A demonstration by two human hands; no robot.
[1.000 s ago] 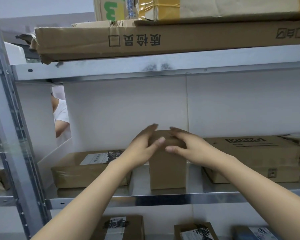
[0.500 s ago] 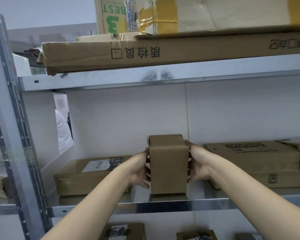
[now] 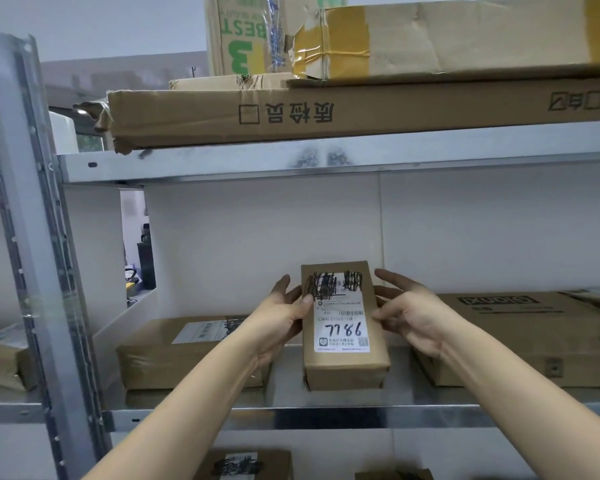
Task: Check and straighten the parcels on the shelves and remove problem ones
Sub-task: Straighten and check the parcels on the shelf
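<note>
A small brown cardboard parcel [image 3: 343,365] stands upright in the middle of the middle metal shelf [image 3: 291,415]. Its white label faces me, with black scribbles on top and the handwritten number 7786. My left hand [image 3: 281,320] holds its left side, thumb on the label's edge. My right hand [image 3: 409,313] holds its right side, thumb on the front, fingers spread behind. A flat brown parcel [image 3: 174,355] lies to the left and a wide printed box [image 3: 520,327] to the right.
The upper shelf [image 3: 291,161] carries a long flat carton [image 3: 326,112] with a torn left end, plus taped boxes [image 3: 465,36] above it. A steel upright [image 3: 25,237] stands at the left. More labelled parcels [image 3: 243,464] sit on the shelf below.
The parcel has been turned between my hands, so its labelled face now points at me instead of a plain side. The view has tilted upward a little.
</note>
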